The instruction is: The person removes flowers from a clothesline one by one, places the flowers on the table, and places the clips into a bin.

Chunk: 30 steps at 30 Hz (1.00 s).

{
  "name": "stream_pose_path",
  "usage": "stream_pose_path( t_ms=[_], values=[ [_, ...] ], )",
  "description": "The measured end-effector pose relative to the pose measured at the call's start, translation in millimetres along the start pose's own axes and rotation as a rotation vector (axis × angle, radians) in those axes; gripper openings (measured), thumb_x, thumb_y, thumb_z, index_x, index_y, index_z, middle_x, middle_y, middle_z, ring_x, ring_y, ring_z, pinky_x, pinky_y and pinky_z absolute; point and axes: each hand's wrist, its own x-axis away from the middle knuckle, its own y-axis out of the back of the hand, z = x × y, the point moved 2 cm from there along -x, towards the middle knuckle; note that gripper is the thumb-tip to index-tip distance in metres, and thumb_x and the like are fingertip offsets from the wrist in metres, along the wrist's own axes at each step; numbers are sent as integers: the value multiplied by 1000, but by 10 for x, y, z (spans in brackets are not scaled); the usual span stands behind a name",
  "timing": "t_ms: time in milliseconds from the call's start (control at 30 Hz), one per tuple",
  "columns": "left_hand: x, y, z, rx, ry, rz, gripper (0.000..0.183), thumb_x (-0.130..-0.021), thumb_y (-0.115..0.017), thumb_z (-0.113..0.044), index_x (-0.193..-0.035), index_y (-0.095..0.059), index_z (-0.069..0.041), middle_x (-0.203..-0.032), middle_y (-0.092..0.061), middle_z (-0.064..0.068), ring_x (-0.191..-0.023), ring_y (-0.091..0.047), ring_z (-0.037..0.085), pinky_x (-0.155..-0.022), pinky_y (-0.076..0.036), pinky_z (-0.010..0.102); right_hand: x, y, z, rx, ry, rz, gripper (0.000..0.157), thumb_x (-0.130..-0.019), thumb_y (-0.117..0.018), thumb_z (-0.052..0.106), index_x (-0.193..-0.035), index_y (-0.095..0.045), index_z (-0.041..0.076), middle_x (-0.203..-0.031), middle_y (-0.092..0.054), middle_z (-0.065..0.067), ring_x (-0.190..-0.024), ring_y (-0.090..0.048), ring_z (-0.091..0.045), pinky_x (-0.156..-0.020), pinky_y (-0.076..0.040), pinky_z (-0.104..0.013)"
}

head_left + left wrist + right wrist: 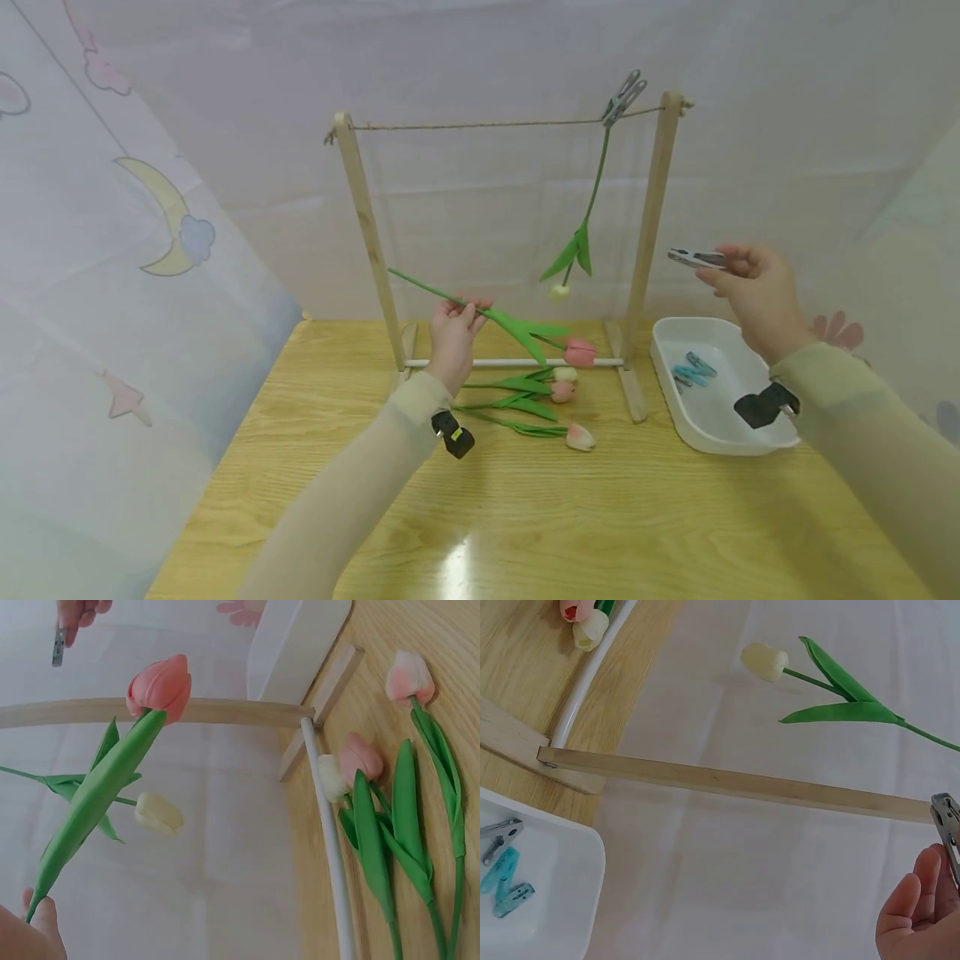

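Note:
My left hand (pixel 454 337) pinches the green stem of a pink tulip (pixel 580 352), which is held slantwise in front of the rack with its bloom to the right. My right hand (pixel 761 292), up over the white tray, holds a grey clothespin (pixel 697 257) between thumb and fingers. A white tulip (pixel 558 292) hangs bloom down from the twine (pixel 480 125), clipped by another grey clothespin (pixel 624 98). Under the left hand's tulip, several tulips lie on the table, among them a pale pink one (pixel 580 437) and a pink one (pixel 361 757).
The wooden rack's left post (pixel 367 225) and right post (pixel 654 217) carry the twine, with a white bar (pixel 510 362) low between them. At the right, a white tray (pixel 663 371) contains blue clothespins (pixel 692 374) and grey ones. A cloth backdrop stands behind the table (pixel 540 517).

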Motion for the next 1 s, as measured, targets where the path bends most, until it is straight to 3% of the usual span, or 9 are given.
stream_pose_path(
  t_ms=[133,400,667,800,1000],
  values=[
    [8,45,33,15,10,-13,16,-100,-41,9,-114,-40,1,-103,-53,17,-95,-63,22,-95,-51,30,41,65,-74,-36,-18,-18,21,-88,-66,-7,-99,-58,10,-85,-68,11,-74,-61,-1,-58,-47,-11],
    [14,157,107,8,12,-24,10,-100,-41,8,-104,-41,-2,-101,-52,16,-94,-64,19,-96,-50,30,142,198,-247,54,-71,-30,19,-91,-66,1,-102,-56,12,-88,-66,15,-76,-59,1,-60,-47,-11],
    [73,221,197,-4,43,-2,10,-100,-43,8,-95,-44,-1,-97,-57,14,-104,-61,28,-95,-50,28,182,346,-458,59,-122,-67,18,-91,-66,4,-103,-56,15,-89,-66,16,-75,-61,2,-59,-47,-11],
    [99,231,253,6,59,0,9,-100,-42,7,-95,-43,0,-103,-56,19,-113,-56,35,-95,-50,29,198,395,-539,73,-138,-79,18,-92,-65,5,-104,-56,14,-88,-66,17,-74,-59,1,-58,-46,-11],
    [138,263,346,7,62,-22,11,-100,-42,8,-94,-44,-1,-101,-56,19,-94,-63,21,-96,-50,31,217,441,-621,113,-156,-92,16,-93,-64,6,-102,-55,15,-85,-66,19,-74,-59,1,-57,-46,-12]
  ],
)
